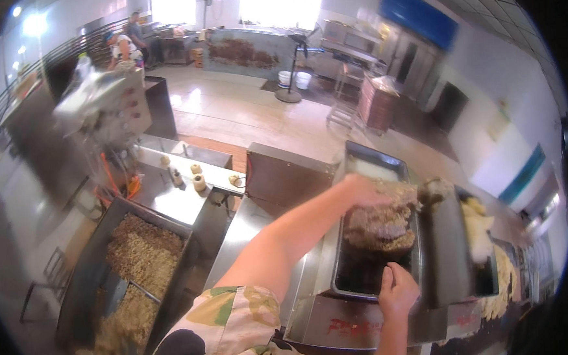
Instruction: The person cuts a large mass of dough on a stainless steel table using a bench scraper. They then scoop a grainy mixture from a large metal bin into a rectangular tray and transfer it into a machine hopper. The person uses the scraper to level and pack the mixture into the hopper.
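Observation:
A brown, crumbly, doughy-looking mass lies in a dark rectangular tray on the metal worktop. My left hand reaches across to the mass and touches its far part; its fingers are smeared by motion and partly hidden. At the tray's near right corner is my right hand, fingers curled in and thumb up. Whether it grips the tray's rim cannot be made out. Behind the mass, the far end of the tray shows a pale bottom.
Left of me stands a deep metal trough of brown and tan crumbly mix, beside a control box. Small beige pieces sit on a white-topped table. To the right, another dark tray holds pale dough. Two people are far off.

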The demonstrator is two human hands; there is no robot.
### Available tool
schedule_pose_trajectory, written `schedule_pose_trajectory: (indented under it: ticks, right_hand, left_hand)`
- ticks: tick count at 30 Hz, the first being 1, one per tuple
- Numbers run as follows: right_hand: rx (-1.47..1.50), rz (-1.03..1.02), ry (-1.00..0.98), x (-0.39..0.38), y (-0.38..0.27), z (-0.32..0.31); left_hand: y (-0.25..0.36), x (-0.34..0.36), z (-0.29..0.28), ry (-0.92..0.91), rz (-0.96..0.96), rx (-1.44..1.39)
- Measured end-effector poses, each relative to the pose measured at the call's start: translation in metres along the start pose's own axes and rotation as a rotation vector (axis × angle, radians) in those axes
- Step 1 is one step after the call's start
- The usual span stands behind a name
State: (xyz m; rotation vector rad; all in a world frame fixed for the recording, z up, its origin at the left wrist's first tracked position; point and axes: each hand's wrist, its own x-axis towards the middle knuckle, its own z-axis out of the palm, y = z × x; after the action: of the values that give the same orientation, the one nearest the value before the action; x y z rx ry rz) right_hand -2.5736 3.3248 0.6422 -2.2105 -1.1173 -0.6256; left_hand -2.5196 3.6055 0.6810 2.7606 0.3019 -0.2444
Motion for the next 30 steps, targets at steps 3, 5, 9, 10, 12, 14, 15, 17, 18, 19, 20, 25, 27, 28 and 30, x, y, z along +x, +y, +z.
schedule_pose_trajectory:
  ticks: [3,5,9,10,12,14,15,17,18,19,20,25,27,28,30]
  right_hand:
    - [0.006,0.016,-0.025,-0.004,-0.003,-0.007]
    - [0.005,0.005,-0.030,-0.007,-0.005,-0.009]
    - [0.036,0.053,-0.085,-0.014,0.002,-0.017]
    - [0.055,0.012,-0.025,-0.016,-0.002,-0.016]
    - [0.060,0.027,-0.026,-0.017,0.003,-0.019]
    - [0.035,0.037,0.004,-0.022,0.010,-0.023]
    - [0.017,0.034,0.004,-0.023,0.009,-0.021]
    - [0.001,0.012,-0.007,-0.020,0.009,-0.019]
    - [0.017,0.053,-0.058,-0.019,0.006,-0.022]
    - [0.033,0.095,-0.108,-0.018,0.003,-0.022]
    - [0.026,0.040,-0.034,-0.010,0.002,-0.022]
    - [0.006,0.032,-0.039,-0.013,0.005,-0.021]
    - [0.002,0.026,-0.037,-0.016,0.005,-0.022]
    - [-0.012,0.030,-0.037,-0.019,0.005,-0.024]
    - [0.005,0.011,-0.028,-0.019,0.002,-0.030]
  left_hand:
    - [0.022,-0.045,0.019,0.077,0.033,-0.015]
    - [0.035,-0.067,0.045,0.070,0.070,-0.053]
    - [0.085,-0.122,0.073,-0.183,0.315,-0.090]
    - [0.086,-0.114,0.106,-0.007,0.325,-0.076]
    - [0.091,-0.124,0.107,0.169,0.345,-0.047]
    - [0.101,-0.126,0.092,0.167,0.346,-0.031]
    - [0.094,-0.123,0.102,0.394,0.411,-0.187]
    - [0.087,-0.112,0.114,0.541,0.408,-0.275]
    - [0.087,-0.113,0.116,0.647,0.440,-0.287]
    - [0.086,-0.114,0.117,0.754,0.470,-0.298]
    - [0.085,-0.110,0.107,0.778,0.475,-0.291]
    - [0.084,-0.111,0.106,0.655,0.423,-0.316]
    - [0.087,-0.117,0.105,0.599,0.382,-0.317]
    - [0.089,-0.120,0.104,0.568,0.364,-0.325]
    - [0.098,-0.127,0.094,0.488,0.337,-0.234]
